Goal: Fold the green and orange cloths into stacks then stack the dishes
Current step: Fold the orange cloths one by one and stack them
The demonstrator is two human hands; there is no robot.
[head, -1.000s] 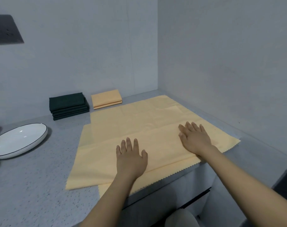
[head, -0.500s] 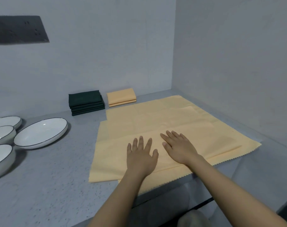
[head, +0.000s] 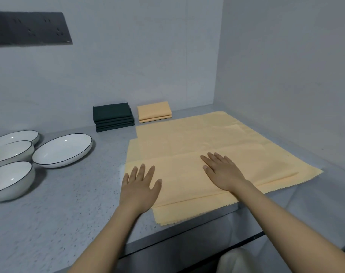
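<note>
1. Counter (head: 59,223): grey, fills the near and left of the scene, carries everything; walls meet in a corner at far right.
2. Spread orange cloth (head: 197,138): biggest task item, lies flat on the right half of the counter, near zigzag edge at the counter lip. One near flap is folded over it, so the fold looks only begun. Whether this is one cloth or two overlapping, cannot tell.
3. Dishes (head: 62,150): four white, dark-rimmed, side by side at the left, touching or nearly so, none inside another. Stacking not started.
4. Green stack (head: 113,117): folded dark green cloths piled at the far wall, left of centre. No loose green cloth in sight, so this part looks done.
5. Orange stack (head: 155,112): small folded pile just right of the green stack, far of the spread cloth. Partly built, waiting on the spread cloth.
6. Left hand (head: 140,190): flat, fingers straight and spread, palm down at the cloth's near-left edge, holding nothing.
7. Right hand (head: 225,172): flat too, fingers straight, pressing the folded flap near the middle, gripping nothing.
8. Left to do, by my read: finish folding the orange, add it to the orange stack, then nest the dishes.
</note>
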